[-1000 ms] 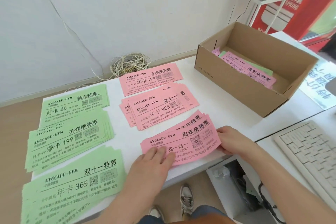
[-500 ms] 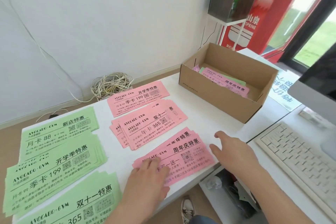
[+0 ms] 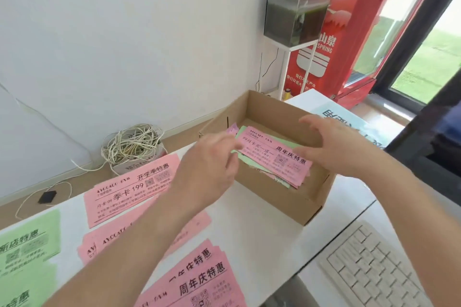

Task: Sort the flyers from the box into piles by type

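Observation:
An open cardboard box (image 3: 269,194) stands on the white table (image 3: 252,229) and holds a loose stack of pink and green flyers. Its top pink flyer (image 3: 272,154) lies face up. My left hand (image 3: 212,164) reaches over the box's left wall, fingertips at that flyer's left end. My right hand (image 3: 331,147) hovers over the box's right side with fingers spread and the thumb above the flyer's right end. Neither hand plainly grips it. Sorted pink piles (image 3: 132,189) (image 3: 109,242) (image 3: 199,279) and green piles (image 3: 27,244) lie to the left and front.
A white keyboard (image 3: 369,269) sits at the lower right and a dark monitor (image 3: 436,137) at the right edge. A coil of cable (image 3: 132,147) lies on the floor by the wall. Behind the box stand a small tank (image 3: 296,17) and a red cooler (image 3: 349,32).
Both hands left the front pink pile and moved up and right to the box. My view has turned toward the box.

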`<action>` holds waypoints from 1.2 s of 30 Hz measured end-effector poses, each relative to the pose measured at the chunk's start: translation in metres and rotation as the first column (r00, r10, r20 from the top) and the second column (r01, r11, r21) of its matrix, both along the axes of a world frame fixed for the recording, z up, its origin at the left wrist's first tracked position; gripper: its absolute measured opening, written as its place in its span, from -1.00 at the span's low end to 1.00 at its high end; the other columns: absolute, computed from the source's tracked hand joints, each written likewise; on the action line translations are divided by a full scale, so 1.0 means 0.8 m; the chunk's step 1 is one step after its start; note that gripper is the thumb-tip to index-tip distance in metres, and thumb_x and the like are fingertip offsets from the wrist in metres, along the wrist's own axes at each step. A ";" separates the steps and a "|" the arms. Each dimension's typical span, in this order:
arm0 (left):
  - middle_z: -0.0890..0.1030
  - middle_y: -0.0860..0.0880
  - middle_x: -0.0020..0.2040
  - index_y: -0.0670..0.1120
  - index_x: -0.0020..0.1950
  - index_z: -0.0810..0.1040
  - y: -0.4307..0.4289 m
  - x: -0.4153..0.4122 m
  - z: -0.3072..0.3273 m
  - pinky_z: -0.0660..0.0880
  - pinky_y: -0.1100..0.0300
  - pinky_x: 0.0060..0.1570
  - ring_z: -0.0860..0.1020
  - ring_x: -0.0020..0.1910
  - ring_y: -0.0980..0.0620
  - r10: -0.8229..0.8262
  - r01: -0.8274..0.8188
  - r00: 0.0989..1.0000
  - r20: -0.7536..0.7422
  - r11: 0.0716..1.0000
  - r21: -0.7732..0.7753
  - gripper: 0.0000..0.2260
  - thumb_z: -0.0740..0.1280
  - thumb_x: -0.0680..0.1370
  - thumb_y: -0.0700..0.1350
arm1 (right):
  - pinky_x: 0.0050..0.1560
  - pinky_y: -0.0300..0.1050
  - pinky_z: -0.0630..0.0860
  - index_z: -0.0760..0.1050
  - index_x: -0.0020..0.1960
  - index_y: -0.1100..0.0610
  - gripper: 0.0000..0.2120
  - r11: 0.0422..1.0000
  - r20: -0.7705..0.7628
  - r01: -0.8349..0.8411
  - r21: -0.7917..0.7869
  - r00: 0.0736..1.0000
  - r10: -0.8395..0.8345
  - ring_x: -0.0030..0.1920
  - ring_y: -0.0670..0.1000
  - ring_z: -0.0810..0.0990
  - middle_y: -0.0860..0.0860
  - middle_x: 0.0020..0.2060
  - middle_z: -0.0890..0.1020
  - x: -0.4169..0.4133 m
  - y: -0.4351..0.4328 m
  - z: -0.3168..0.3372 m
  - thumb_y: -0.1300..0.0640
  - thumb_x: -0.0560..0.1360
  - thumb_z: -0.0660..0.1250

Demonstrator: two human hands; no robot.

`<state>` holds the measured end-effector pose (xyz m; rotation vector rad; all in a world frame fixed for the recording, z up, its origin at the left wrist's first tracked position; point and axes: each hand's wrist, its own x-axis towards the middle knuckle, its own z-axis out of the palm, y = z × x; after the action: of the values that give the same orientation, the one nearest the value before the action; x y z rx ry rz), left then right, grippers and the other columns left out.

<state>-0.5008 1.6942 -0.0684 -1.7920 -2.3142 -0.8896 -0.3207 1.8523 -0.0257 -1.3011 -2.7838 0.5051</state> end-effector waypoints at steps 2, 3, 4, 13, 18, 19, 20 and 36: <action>0.59 0.05 0.11 -0.01 0.08 0.60 0.051 -0.007 0.007 0.34 0.28 0.05 0.51 0.12 0.03 0.016 -0.022 0.999 -0.030 0.981 -0.191 -0.80 0.23 0.54 -0.12 | 0.31 0.07 0.39 0.12 0.48 -0.10 -0.22 0.993 0.136 -0.078 -0.086 0.987 0.089 0.33 0.08 0.39 0.02 0.40 0.33 -0.025 0.036 -0.025 -0.25 0.39 0.39; 0.59 0.04 0.11 -0.01 0.09 0.60 0.076 -0.010 0.004 0.38 0.23 0.05 0.51 0.12 0.01 0.014 -0.038 0.997 -0.077 0.947 -0.318 -0.79 0.22 0.54 -0.11 | 0.32 0.10 0.38 0.08 0.50 -0.08 -0.16 0.985 0.196 -0.112 -0.130 0.971 0.137 0.34 0.10 0.37 0.04 0.41 0.31 -0.038 0.051 -0.041 -0.27 0.37 0.40; 0.60 0.00 0.09 -0.02 0.08 0.60 0.100 -0.012 0.000 0.46 0.17 0.04 0.53 0.10 -0.03 -0.001 -0.054 0.993 -0.122 0.894 -0.444 -0.78 0.21 0.53 -0.10 | 0.31 0.12 0.38 0.06 0.50 -0.07 -0.11 0.977 0.251 -0.133 -0.168 0.952 0.173 0.34 0.12 0.36 0.06 0.41 0.31 -0.050 0.065 -0.058 -0.29 0.34 0.42; 0.47 -0.14 0.25 -0.21 0.35 0.31 0.215 -0.019 -0.065 0.43 0.05 0.14 0.45 0.21 -0.13 0.043 -0.086 0.996 -0.075 0.490 -0.868 -0.48 0.32 0.54 0.08 | 0.30 0.19 0.38 -0.03 0.51 0.10 0.19 0.979 0.482 -0.155 -0.130 0.853 0.198 0.39 0.19 0.25 0.14 0.39 0.25 -0.107 0.129 -0.152 -0.34 0.15 0.52; 0.32 -0.21 0.36 -0.23 0.44 0.12 0.229 -0.031 -0.099 0.40 -0.05 0.23 0.31 0.34 -0.18 0.268 -0.222 0.958 -0.103 0.465 -0.857 -0.11 0.48 0.36 0.20 | 0.23 0.16 0.36 0.14 0.41 0.13 0.05 0.983 0.485 -0.128 -0.134 0.857 0.177 0.32 0.18 0.33 0.13 0.28 0.36 -0.112 0.140 -0.156 -0.30 0.14 0.55; 0.33 -0.19 0.36 -0.22 0.44 0.12 0.231 -0.034 -0.102 0.39 -0.06 0.22 0.31 0.35 -0.17 0.298 -0.239 0.949 -0.104 0.462 -0.854 -0.06 0.50 0.31 0.23 | 0.19 0.12 0.36 0.21 0.35 0.12 -0.07 0.986 0.467 -0.126 -0.111 0.869 0.164 0.27 0.16 0.39 0.10 0.23 0.43 -0.113 0.142 -0.156 -0.25 0.19 0.55; 0.35 -0.17 0.36 -0.21 0.44 0.12 0.232 -0.037 -0.103 0.38 -0.06 0.22 0.32 0.36 -0.16 0.319 -0.259 0.941 -0.115 0.458 -0.851 -0.02 0.51 0.27 0.26 | 0.13 0.08 0.36 0.28 0.28 0.11 -0.25 0.988 0.427 -0.135 -0.070 0.892 0.152 0.20 0.14 0.46 0.07 0.15 0.50 -0.114 0.144 -0.156 -0.15 0.26 0.53; 0.48 -0.13 0.27 -0.20 0.41 0.20 0.235 -0.033 -0.100 0.45 0.01 0.15 0.44 0.26 -0.15 0.262 -0.179 0.964 -0.045 0.515 -0.838 -0.17 0.53 0.34 0.12 | -0.23 -0.09 0.47 0.36 -0.01 0.08 -0.86 0.979 0.360 -0.166 -0.116 0.912 0.198 -0.12 0.05 0.53 -0.03 -0.19 0.47 -0.095 0.137 -0.118 0.22 0.46 0.25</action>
<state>-0.5272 1.8826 -0.1480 -1.5671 -3.2508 0.3248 -0.3971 1.9617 -0.1200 -1.2751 -3.2520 0.4236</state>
